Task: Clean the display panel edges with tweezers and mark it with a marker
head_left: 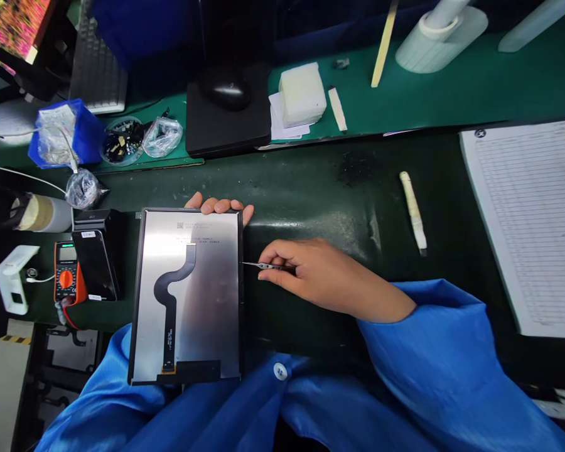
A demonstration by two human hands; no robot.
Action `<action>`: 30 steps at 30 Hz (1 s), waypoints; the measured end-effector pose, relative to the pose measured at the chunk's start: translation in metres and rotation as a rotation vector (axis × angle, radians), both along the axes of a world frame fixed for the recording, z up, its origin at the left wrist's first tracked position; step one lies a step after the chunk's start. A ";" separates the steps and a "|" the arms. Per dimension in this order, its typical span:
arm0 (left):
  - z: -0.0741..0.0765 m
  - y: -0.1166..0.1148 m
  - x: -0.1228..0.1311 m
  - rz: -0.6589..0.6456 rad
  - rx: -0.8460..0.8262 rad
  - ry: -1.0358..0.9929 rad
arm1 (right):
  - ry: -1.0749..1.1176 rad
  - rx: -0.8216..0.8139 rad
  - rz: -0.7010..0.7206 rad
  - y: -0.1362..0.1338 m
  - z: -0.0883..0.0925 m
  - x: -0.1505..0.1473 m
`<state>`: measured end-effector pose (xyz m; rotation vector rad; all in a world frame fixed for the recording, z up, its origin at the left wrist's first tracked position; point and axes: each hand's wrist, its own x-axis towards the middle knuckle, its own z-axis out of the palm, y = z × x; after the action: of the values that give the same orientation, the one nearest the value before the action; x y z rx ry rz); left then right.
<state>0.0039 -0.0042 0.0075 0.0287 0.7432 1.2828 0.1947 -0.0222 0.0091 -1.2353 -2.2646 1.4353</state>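
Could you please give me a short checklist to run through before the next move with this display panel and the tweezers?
1. Left hand supports the panel from behind, fingertips over its top edge: ok.
2. Right hand pinches the tweezers firmly: ok.
3. Tweezer tip touching the panel's right edge: cannot tell; it sits right at that edge.
4. Flex cable lying flat on the panel's back: ok.
5. Multimeter apart from the panel: ok.
6. Panel's front face free of damage: cannot tell; it is hidden.
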 end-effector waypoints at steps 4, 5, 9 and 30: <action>-0.002 0.001 -0.002 -0.014 0.011 0.027 | 0.009 0.083 0.060 0.001 -0.001 0.001; -0.003 0.001 -0.002 -0.013 0.013 0.030 | 0.013 0.091 0.072 0.001 -0.001 0.002; -0.003 0.001 -0.001 -0.006 0.003 0.031 | 0.023 0.054 0.062 0.001 0.001 0.001; -0.001 0.000 -0.001 -0.005 -0.001 0.028 | 0.012 0.088 0.069 0.001 -0.001 0.002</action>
<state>0.0030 -0.0039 0.0064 0.0480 0.7677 1.2794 0.1964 -0.0210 0.0082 -1.1304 -2.3559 1.3459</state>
